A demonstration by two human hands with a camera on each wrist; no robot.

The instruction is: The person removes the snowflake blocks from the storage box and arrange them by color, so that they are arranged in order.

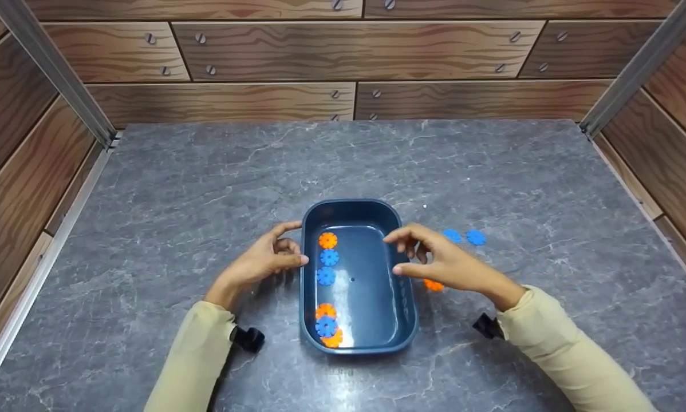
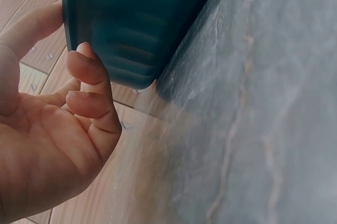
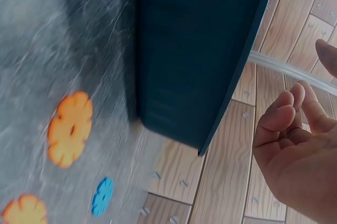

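Observation:
A dark blue plastic tub (image 1: 371, 297) stands on the table, its long sides running away from me. My left hand (image 1: 265, 257) is at the tub's left side, thumb and index finger touching near the rim, other fingers loosely bent. Over the right rim hovers my right hand (image 1: 434, 254), thumb and index finger apart, with nothing seen between them. Along the tub's left inside wall lie notched flower-shaped discs: an orange disc (image 1: 328, 240) and two blue discs (image 1: 329, 257) farther back, and an overlapping cluster with a blue disc (image 1: 326, 327) on top near the front.
Right of the tub, two blue discs (image 1: 476, 237) lie on the grey marbled table (image 1: 205, 171). An orange disc (image 1: 433, 284) lies partly hidden below my right hand; the right wrist view shows another orange disc (image 3: 25, 211). Wood-patterned walls (image 1: 354, 51) surround the table.

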